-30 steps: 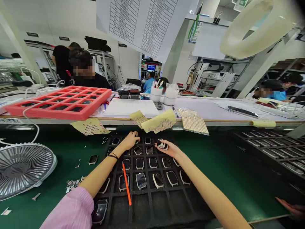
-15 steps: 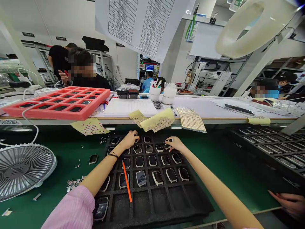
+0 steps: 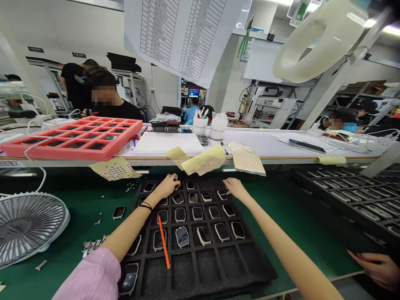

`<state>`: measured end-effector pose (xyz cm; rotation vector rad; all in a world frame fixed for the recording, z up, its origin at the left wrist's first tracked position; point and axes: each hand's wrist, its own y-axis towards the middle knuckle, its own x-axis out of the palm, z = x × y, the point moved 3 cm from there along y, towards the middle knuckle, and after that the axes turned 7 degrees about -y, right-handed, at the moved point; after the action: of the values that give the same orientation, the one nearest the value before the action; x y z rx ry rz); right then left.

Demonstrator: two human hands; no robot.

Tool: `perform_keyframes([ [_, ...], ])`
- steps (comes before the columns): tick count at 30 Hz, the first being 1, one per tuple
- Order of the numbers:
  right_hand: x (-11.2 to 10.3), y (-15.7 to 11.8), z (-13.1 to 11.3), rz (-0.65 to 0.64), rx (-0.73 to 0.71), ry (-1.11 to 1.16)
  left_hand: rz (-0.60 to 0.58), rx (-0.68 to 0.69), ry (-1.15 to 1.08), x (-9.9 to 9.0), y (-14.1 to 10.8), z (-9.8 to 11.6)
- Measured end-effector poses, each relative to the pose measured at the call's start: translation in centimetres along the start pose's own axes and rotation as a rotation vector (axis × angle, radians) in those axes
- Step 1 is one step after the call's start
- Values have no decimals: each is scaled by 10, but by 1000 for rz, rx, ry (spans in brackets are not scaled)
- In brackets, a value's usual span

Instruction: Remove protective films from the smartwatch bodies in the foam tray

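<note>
Live at the top row of a black foam tray, the left hand is held curled, its fingertips pressed down at a compartment; whether anything is pinched cannot be told. The right hand is kept loosely curled and empty, just beside a smartwatch body seated in its compartment. An orange stick is laid across the lower rows of watches, and the tray is set on a green mat.

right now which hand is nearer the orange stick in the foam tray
Left. The left hand is just beyond the orange stick; the right hand is far across the tray.
</note>
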<state>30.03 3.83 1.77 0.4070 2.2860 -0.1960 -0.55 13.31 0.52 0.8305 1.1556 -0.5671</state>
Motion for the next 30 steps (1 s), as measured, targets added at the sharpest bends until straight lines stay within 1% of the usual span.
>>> perform_keyframes([
  [3, 4, 17, -7, 21, -73, 34, 4, -3, -12, 1, 0, 0],
  [7, 22, 36, -15, 34, -160, -7, 15, -15, -38, 2, 0, -1],
  [10, 34, 41, -16, 61, -239, -78, 25, -21, -80, -2, -3, -1],
  [13, 35, 38, -11, 110, -290, -137, 63, -38, -150, -11, -2, 4],
  [16, 29, 26, -10, 164, -348, -169, 159, -91, -252, -14, 14, 20],
  [18, 27, 13, -14, 142, -431, -173, 204, -127, -332, -7, 35, 37],
  [19, 27, 5, -17, 115, -484, -174, 202, -140, -369, -1, 47, 46],
  [22, 31, -22, -27, 42, -628, -195, 133, -156, -452, 25, 82, 74],
  [24, 34, -40, -31, 29, -686, -224, 95, -151, -467, 38, 97, 89],
  [27, 38, -61, -31, 14, -749, -263, 54, -107, -426, 45, 103, 103],
  [30, 42, -76, -29, -70, -797, -328, 6, -67, -350, 39, 94, 104],
])
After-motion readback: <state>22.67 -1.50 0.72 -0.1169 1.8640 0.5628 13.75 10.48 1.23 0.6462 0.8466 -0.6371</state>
